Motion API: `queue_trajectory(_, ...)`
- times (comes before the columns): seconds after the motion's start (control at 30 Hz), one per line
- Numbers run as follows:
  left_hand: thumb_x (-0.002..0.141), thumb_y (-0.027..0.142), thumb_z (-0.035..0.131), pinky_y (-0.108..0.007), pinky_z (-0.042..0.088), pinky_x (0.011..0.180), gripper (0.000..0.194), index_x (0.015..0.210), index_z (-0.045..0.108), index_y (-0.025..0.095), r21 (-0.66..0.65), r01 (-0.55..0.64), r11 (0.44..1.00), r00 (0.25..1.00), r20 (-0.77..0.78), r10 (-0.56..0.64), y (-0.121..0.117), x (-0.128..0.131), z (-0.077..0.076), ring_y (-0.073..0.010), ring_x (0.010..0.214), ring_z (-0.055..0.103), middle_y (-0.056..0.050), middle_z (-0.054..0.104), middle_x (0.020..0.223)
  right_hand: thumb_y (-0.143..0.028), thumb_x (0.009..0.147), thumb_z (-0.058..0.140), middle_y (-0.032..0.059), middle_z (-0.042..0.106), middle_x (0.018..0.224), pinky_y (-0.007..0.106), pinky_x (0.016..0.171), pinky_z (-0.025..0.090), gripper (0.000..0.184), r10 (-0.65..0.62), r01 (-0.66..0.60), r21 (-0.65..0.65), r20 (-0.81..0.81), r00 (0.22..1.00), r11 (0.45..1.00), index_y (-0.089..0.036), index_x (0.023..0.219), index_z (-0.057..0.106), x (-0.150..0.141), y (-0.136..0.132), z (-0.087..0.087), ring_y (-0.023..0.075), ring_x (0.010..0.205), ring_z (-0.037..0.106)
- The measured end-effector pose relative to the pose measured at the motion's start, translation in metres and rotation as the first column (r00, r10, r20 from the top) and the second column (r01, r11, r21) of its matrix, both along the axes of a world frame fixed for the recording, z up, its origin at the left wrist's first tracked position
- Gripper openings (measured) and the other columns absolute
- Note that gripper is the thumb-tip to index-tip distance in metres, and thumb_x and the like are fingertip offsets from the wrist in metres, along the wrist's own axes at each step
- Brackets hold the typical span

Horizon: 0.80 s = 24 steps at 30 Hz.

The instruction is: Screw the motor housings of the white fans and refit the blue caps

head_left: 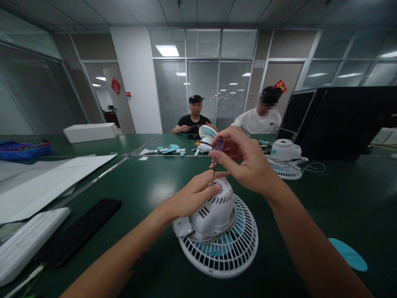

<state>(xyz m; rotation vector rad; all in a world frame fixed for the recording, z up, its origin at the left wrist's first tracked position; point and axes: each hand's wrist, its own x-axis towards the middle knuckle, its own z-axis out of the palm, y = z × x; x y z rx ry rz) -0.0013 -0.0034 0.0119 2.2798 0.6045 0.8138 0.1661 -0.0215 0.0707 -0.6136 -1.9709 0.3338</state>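
Note:
A small white electric fan (pixel 203 221) lies face down on the table in front of me, its round grille (pixel 248 248) underneath and light-blue blades showing through the slots. Its cord is wound around the base of the motor housing. My left hand (pixel 194 192) grips the top of the housing, thumb on the near side and fingers on the far side. In my right hand (pixel 245 159) is a screwdriver with a purple see-through handle (pixel 218 145), pinched between thumb and fingers. The shaft points down at the housing top beside my left fingers; whether it sits in a screw is hidden.
On the green table (pixel 149 240), a black phone-like slab (pixel 83 227), a white power strip (pixel 27 244) and white sheets (pixel 62 182) lie left. A blue disc (pixel 349 253) lies right. Another fan (pixel 285 159) stands near a black monitor (pixel 344 124). Two people sit opposite.

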Motion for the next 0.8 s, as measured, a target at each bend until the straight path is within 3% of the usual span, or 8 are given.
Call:
queue_trajectory(0.2,0.081,0.024,0.04,-0.049,0.019,0.119,0.05,0.128,0.057,0.02,-0.159,0.064,0.985,0.993,0.11,-0.047,0.007,-0.006,-0.009,-0.0292,0.14,0.034,-0.004,0.045,0.15,-0.031,0.089,0.064,0.0,0.06,0.092,0.02,0.06,0.056,0.018,0.007,-0.008,0.032,0.016,1.0,0.999,-0.019,0.103,0.059,0.0,0.0,0.0,0.0104,0.073,0.066)
queue_trajectory(0.43,0.072,0.021,0.041,-0.048,0.023,0.117,0.049,0.113,0.067,0.018,-0.211,0.125,0.969,0.981,0.171,-0.089,0.013,-0.003,-0.007,-0.0311,0.131,0.044,-0.005,0.062,0.133,-0.025,0.093,0.058,0.0022,0.068,0.091,0.025,0.074,0.059,0.029,0.127,-0.126,-0.059,0.019,0.992,0.99,-0.018,0.121,0.058,0.005,-0.001,0.0,0.0133,0.081,0.07)
queue_trajectory(0.53,0.069,0.02,0.04,-0.048,0.027,0.114,0.049,0.11,0.068,0.016,-0.25,0.145,0.957,0.975,0.199,-0.096,0.011,-0.002,-0.005,-0.032,0.127,0.048,-0.007,0.065,0.126,-0.021,0.093,0.056,0.0,0.068,0.085,0.026,0.071,0.059,0.034,0.084,-0.084,-0.075,0.001,0.996,0.994,-0.021,0.127,0.052,0.007,0.003,-0.002,0.0135,0.079,0.071)
queue_trajectory(0.67,0.078,0.021,0.036,-0.047,0.035,0.108,0.047,0.116,0.064,0.015,-0.374,0.074,0.924,0.985,0.171,-0.01,0.004,-0.002,-0.003,-0.0319,0.124,0.049,-0.009,0.067,0.115,-0.026,0.088,0.062,-0.0042,0.063,0.07,0.022,0.053,0.055,0.017,-0.118,0.114,-0.12,-0.025,0.993,0.986,-0.021,0.103,0.054,0.01,0.011,-0.003,0.0132,0.059,0.068)
queue_trajectory(0.8,0.078,0.023,0.038,-0.045,0.035,0.107,0.048,0.118,0.062,0.015,-0.356,0.041,0.934,0.993,0.12,0.002,0.003,-0.001,-0.002,-0.0308,0.122,0.05,-0.01,0.065,0.119,-0.033,0.082,0.07,-0.0057,0.059,0.06,0.022,0.045,0.051,0.023,-0.201,0.187,-0.18,-0.063,0.978,0.966,-0.021,0.087,0.051,0.011,0.018,-0.005,0.015,0.051,0.066)
